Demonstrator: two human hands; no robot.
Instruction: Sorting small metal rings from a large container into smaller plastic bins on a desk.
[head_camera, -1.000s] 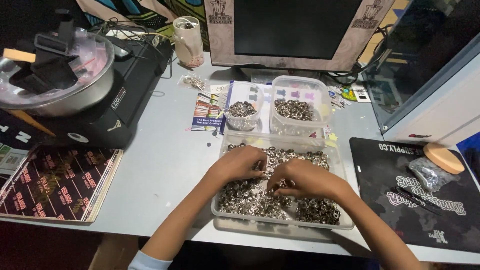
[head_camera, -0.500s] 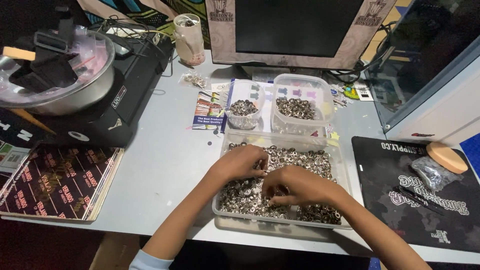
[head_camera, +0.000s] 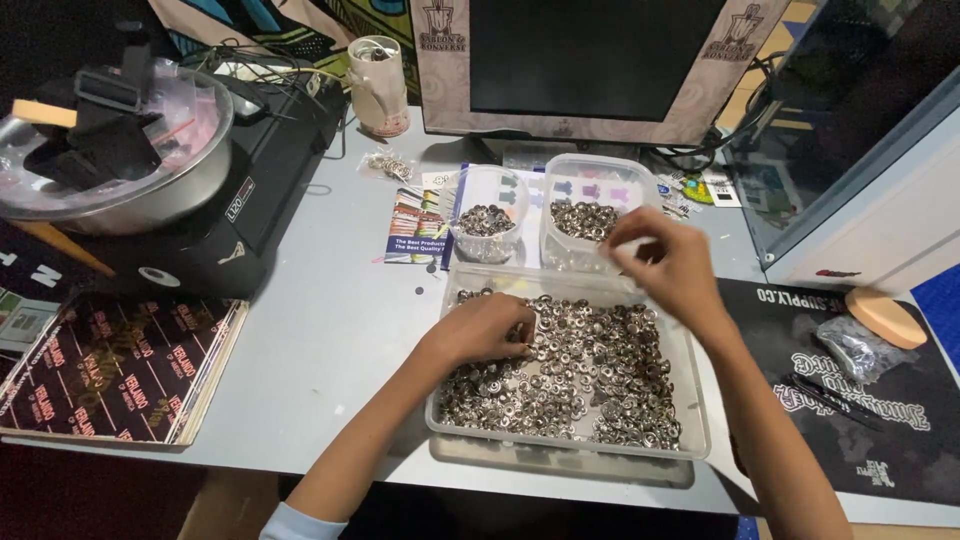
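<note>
A clear plastic tray (head_camera: 690, 400) in front of me holds a heap of small silver metal snap parts (head_camera: 590, 370). My left hand (head_camera: 485, 327) rests on the heap at the tray's left side, fingers curled down into the pieces. My right hand (head_camera: 668, 262) is lifted above the tray's far right corner, fingertips pinched together near the square clear tub (head_camera: 590, 200) of metal pieces. Whether a piece sits between those fingertips is too small to tell. A round clear cup (head_camera: 487, 225) with more pieces stands left of the tub.
A monitor (head_camera: 590, 60) stands behind the tubs. At the left, a steel bowl (head_camera: 130, 190) sits on a black machine (head_camera: 250, 190), with a stack of dark printed sheets (head_camera: 110, 365) in front. A black mat (head_camera: 850, 390) with a bag and a tan round pad (head_camera: 885, 317) lies right.
My right hand has risen out of the tray and moved back and right toward the square tub. My left hand has stayed on the heap.
</note>
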